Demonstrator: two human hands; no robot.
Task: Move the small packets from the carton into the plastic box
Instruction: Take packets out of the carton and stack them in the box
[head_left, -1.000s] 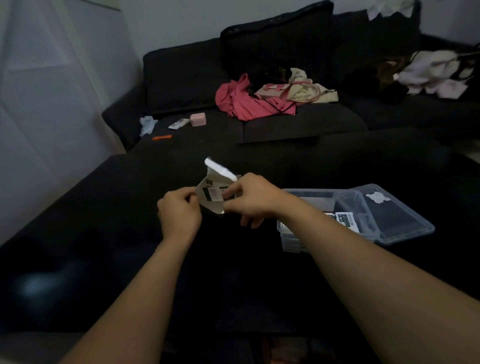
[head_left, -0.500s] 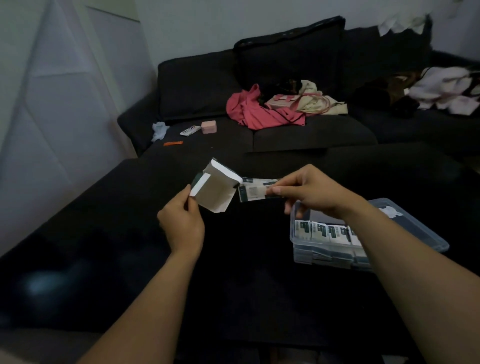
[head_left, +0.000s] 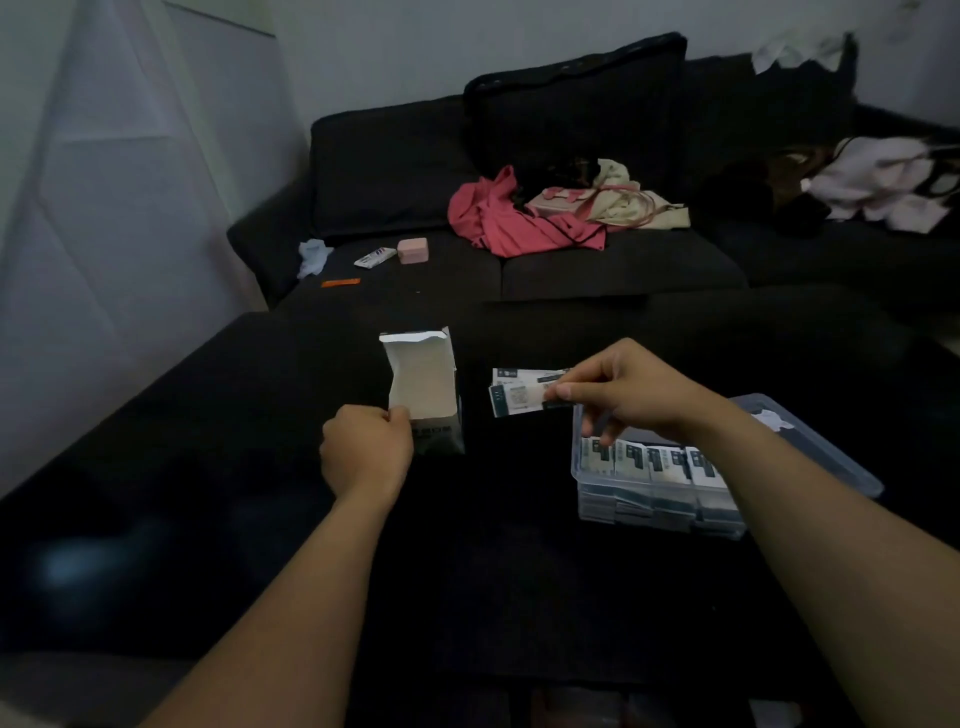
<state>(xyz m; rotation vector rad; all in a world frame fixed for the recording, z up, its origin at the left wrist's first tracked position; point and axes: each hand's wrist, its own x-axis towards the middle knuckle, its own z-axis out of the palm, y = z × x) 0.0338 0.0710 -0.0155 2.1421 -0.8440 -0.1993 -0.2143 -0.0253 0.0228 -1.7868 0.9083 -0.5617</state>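
white-and-dark-green packets (head_left: 522, 393); white-lined carton (head_left: 423, 387); clear plastic box (head_left: 727, 499); black sofa (head_left: 597, 270); red cloth (head_left: 506, 221)

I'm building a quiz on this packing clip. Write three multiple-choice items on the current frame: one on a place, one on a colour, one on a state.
1. Where is the plastic box?
A. on the dark surface under the right forearm
B. on the sofa seat
C. in the left hand

2. What colour is the crumpled garment on the sofa?
A. green
B. pinkish red
C. yellow

3. What state is the carton in?
A. sealed shut
B. crushed flat
C. top flap open, held upright

Key:
1 A, the box sits on the dark surface with packets lined up inside it.
2 B, the cloth beside the beige bag is pinkish red.
3 C, the left hand holds the carton with its flap raised, while the right hand pinches small packets apart from it.
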